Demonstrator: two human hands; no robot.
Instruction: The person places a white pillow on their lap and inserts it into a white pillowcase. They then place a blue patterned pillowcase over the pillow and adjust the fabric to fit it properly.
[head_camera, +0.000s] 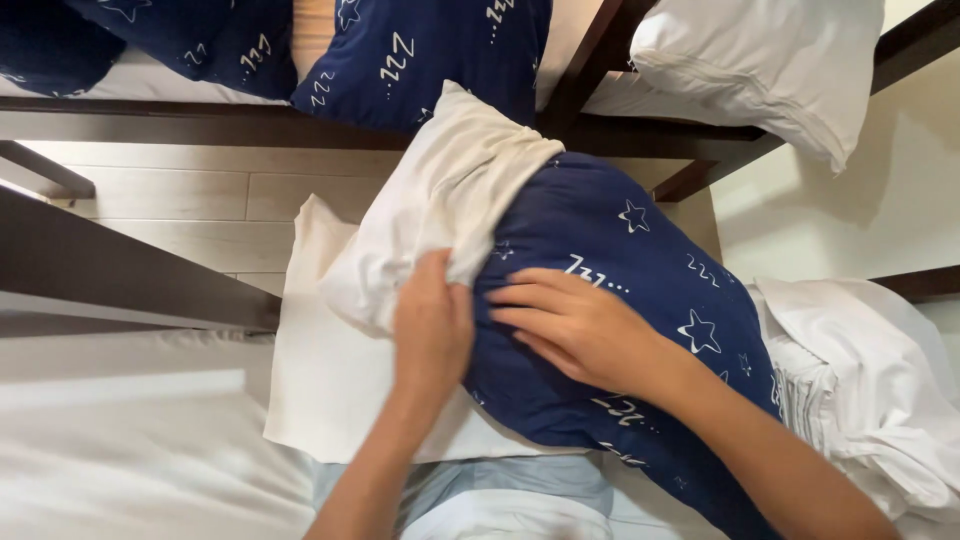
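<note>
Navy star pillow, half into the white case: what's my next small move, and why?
Probably tug the white pillowcase hem further over the navy pillow. Your left hand pinches the hem, your right hand lies flat on the pillow, and most of the navy fabric is bare.

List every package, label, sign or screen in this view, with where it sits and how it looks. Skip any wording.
None in view: no package, label, sign or screen.
Only printed fabric: the navy pillowcase under the right hand has white stars and squiggles.
The left hand grips the plain white pillow at the case's mouth.
More navy printed pillows lie on the bed at top.
</note>
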